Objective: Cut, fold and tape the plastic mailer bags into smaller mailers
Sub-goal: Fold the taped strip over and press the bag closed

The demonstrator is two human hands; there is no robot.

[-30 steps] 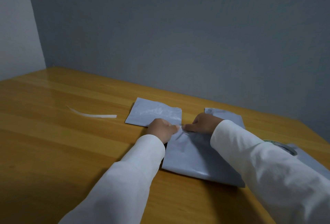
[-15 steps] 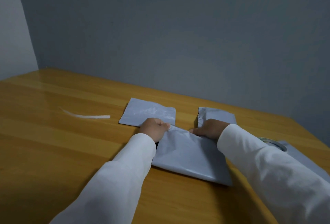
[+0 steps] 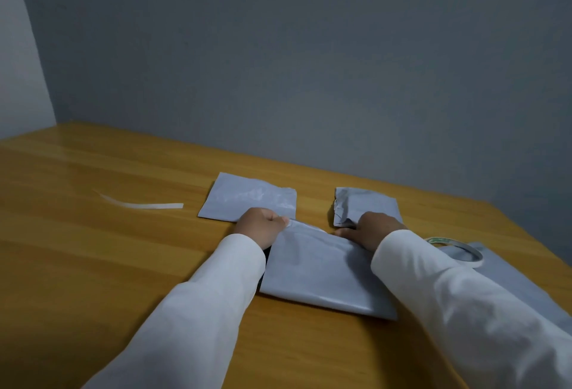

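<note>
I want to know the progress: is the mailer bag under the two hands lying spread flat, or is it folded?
Probably folded: the mailer bag has a rounded, doubled near edge. The left hand grips its far corner; the right hand presses it down.

left hand [image 3: 261,226] and right hand [image 3: 373,229]: apart now, at opposite far corners of the mailer [image 3: 322,277] | far edge: pulled flat, crumple gone
</note>
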